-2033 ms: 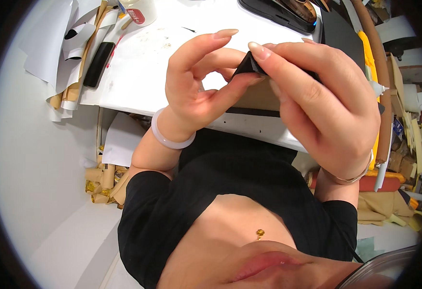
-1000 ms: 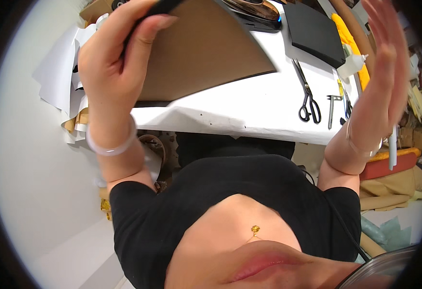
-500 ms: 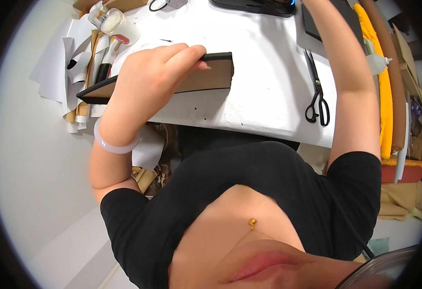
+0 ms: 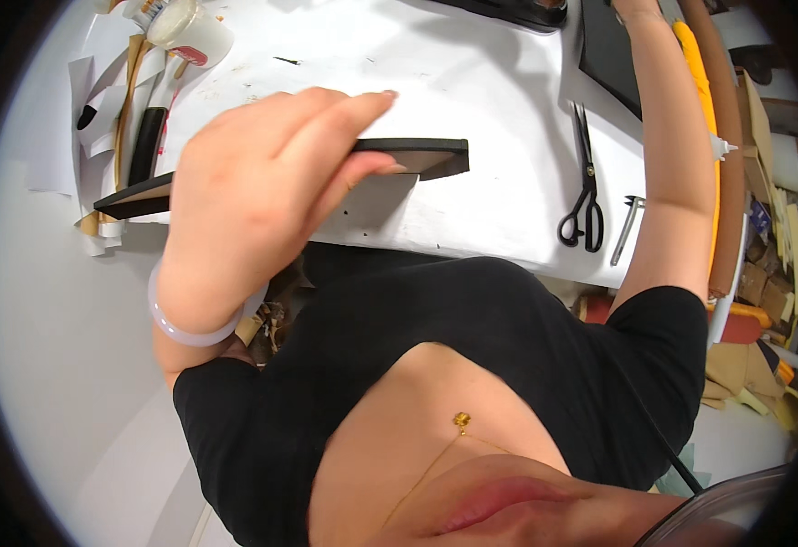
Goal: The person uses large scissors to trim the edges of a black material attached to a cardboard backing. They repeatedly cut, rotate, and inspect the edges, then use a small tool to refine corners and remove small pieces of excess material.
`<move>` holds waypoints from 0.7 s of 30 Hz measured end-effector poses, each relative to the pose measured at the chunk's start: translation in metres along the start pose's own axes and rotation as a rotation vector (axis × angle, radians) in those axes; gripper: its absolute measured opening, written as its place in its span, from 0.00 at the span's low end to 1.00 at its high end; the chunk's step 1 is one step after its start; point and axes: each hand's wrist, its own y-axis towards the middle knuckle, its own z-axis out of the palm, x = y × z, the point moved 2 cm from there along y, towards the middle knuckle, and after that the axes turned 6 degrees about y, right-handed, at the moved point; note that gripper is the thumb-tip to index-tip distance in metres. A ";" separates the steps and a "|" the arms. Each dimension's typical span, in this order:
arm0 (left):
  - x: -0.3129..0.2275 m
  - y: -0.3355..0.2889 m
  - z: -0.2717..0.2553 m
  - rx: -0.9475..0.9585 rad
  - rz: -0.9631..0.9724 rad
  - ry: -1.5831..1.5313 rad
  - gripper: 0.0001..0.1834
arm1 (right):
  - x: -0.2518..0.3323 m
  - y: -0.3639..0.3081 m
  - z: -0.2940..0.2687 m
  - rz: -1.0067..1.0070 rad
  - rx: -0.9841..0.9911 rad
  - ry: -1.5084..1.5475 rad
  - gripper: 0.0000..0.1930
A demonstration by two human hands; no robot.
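Observation:
My left hand, with a pale bangle at its wrist, grips a thin, flat, black-edged panel between thumb and fingers. The panel is held tilted above the white table, its brownish face partly covered by the hand. Far off at the upper right, my right hand reaches past the frame's edge beside a dark sheet. Its fingers are mostly cut off. Black-handled scissors lie between my two arms, blades pointing away from me.
At the left stands a whitish jar, near paper strips and a black-handled tool. A small metal tool lies right of the scissors. Yellow and brown rolls line the right side. A black device sits at the back.
My left hand and the panel have come nearer and lower in view. My right hand now shows at the top edge. The small metal tool has come into sight.

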 end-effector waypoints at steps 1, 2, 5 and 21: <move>0.003 -0.003 -0.001 -0.021 -0.013 0.024 0.13 | 0.021 -0.015 -0.013 0.223 -0.047 -0.150 0.08; 0.006 -0.008 -0.002 -0.044 -0.015 0.039 0.12 | 0.047 -0.031 -0.005 0.213 -0.118 -0.092 0.10; 0.008 -0.014 -0.001 -0.075 -0.016 0.067 0.10 | 0.071 -0.086 -0.011 0.349 -0.184 0.089 0.19; -0.001 -0.030 -0.001 -0.143 0.026 0.044 0.09 | 0.107 -0.183 0.051 0.417 -0.092 0.306 0.34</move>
